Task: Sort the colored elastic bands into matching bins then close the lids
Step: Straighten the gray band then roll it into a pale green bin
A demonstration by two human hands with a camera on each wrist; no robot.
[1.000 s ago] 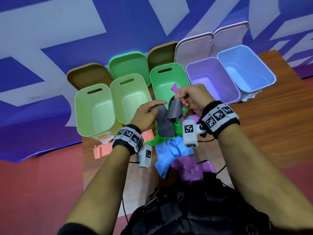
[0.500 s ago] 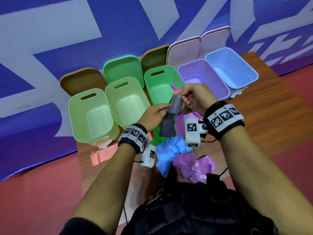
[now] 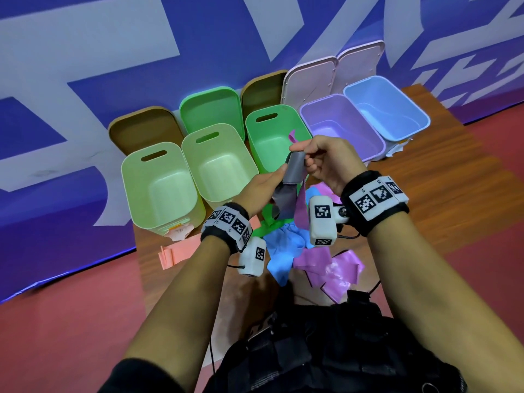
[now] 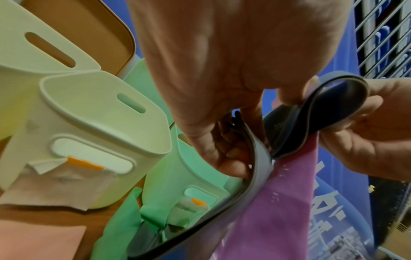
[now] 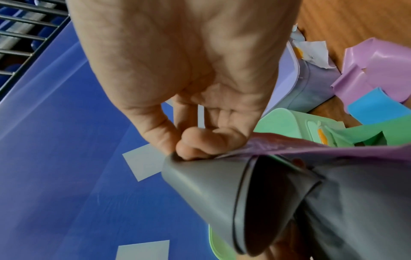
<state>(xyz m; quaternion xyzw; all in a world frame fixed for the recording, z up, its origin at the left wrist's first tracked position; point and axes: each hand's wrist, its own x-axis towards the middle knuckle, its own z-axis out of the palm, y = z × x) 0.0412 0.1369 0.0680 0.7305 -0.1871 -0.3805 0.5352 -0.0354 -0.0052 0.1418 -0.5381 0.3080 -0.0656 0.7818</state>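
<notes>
Five open bins stand in a row on the tabletop [image 3: 442,194] in the head view: a pale green bin [image 3: 158,219], a yellow-green bin [image 3: 226,194], a green bin [image 3: 255,143], a purple bin [image 3: 377,148] and a blue bin [image 3: 419,120], all bare inside as far as shown, with lids leaning behind them. Above the green bin's near edge, the left hand [image 3: 258,188] and right hand [image 3: 329,163] both pinch a grey band [image 3: 295,171]; a purple band [image 3: 301,211] hangs from the right hand too. Blue [image 3: 279,256], pink [image 3: 181,253] and green [image 3: 269,226] bands lie loose below on the tabletop.

From the left wrist, the left hand's fingers [image 4: 233,168] curl onto the grey band's folded layers, while the right hand holds its looped end beside the purple band.

From the right wrist, the right thumb and curled fingers [image 5: 200,142] pinch the grey band's top edge with the purple band tucked under them; the green and purple bins sit behind.
</notes>
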